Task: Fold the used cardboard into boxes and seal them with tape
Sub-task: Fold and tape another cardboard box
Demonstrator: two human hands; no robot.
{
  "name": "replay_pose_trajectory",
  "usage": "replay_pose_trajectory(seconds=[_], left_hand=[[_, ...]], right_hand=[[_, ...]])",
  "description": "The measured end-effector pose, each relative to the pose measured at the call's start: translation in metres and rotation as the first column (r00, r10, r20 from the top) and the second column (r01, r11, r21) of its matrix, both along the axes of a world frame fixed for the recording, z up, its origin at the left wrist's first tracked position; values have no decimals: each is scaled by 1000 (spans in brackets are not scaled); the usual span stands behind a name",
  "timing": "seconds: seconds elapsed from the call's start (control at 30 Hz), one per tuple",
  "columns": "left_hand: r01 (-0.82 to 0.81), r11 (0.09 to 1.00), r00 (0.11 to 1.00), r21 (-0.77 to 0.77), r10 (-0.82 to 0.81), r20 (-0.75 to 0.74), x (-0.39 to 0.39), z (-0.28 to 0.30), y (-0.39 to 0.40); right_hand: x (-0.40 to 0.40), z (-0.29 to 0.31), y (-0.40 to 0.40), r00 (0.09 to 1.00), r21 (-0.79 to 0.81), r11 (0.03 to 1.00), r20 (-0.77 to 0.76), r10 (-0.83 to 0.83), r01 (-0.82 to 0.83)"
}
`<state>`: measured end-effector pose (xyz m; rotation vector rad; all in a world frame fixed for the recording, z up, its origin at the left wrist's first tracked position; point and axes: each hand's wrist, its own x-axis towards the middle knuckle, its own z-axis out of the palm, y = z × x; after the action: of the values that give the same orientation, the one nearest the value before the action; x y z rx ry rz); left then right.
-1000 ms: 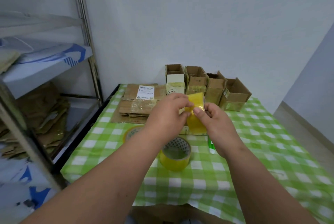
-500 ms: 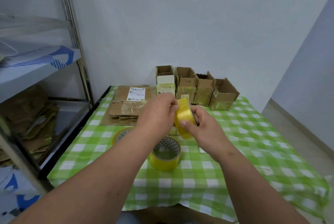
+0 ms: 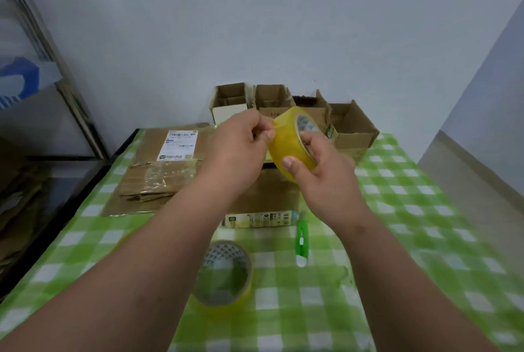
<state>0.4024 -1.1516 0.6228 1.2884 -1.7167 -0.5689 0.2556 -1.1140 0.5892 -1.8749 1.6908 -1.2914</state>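
Since a moment ago the yellow tape roll (image 3: 292, 143) has turned, so its patterned core now faces up and right. The right hand (image 3: 320, 170) grips it, thumb across the band, while the left hand (image 3: 241, 147) pinches at its left edge, apparently picking for the loose end; no strip is drawn out yet, so sealing has not started. Under the hands, a folded cardboard box (image 3: 263, 204) lies on the worktop (image 3: 397, 209), a second tape roll (image 3: 224, 272) and a green cutter (image 3: 302, 241) nearer, flat cardboard (image 3: 158, 170) to the left

Both hands (image 3: 326, 170) hold a yellow tape roll (image 3: 289, 141) above the table (image 3: 411, 209).
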Motion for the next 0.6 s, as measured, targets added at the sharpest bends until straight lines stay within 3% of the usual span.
replay_pose_trajectory(seconds=[0.27,0.4,0.5,0.6], left_hand=[[-67,994,998,87,65,24,10,12,-28],[-100,994,992,32,97,79,22,28,-18],[-105,993,994,45,105,1,38,32,-6],[-59,990,979,129,83,-186,50,31,14]], right_hand=[[1,17,-27,978,86,993,-182,98,-84],[7,32,-12,950,153,979,-261,174,-137],[12,35,4,918,102,986,-362,161,-133],[19,44,25,911,31,992,-394,124,-121]])
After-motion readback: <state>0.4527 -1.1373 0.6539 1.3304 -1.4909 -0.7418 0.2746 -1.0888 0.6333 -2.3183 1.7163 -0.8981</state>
